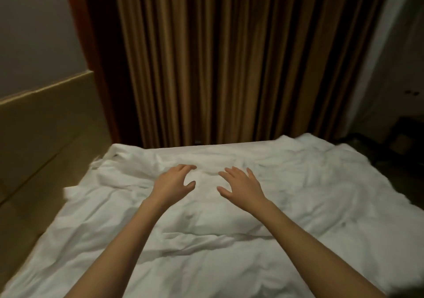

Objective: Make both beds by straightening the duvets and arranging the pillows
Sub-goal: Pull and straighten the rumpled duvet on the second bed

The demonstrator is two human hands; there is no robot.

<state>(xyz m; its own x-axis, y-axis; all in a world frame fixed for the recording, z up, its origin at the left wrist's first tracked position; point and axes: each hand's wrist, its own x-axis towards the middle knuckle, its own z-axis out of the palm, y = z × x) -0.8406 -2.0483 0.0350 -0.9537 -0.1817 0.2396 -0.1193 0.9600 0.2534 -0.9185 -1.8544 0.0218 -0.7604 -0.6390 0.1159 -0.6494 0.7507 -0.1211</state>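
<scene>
A white, wrinkled duvet (298, 206) covers the bed and fills the lower half of the view. Both my arms reach forward over its middle. My left hand (173, 182) hovers with fingers spread and slightly bent, palm down, holding nothing. My right hand (241, 184) is beside it, a hand's width to the right, fingers spread, also holding nothing. Whether the palms touch the fabric I cannot tell. The duvet's far edge lies bunched along the far side of the bed. No pillow is in view.
A tan padded headboard (46, 137) runs along the bed's left side against a grey wall. Brown pleated curtains (229, 57) hang just beyond the bed's far edge. Dark floor and a dim piece of furniture (401, 137) lie at the right.
</scene>
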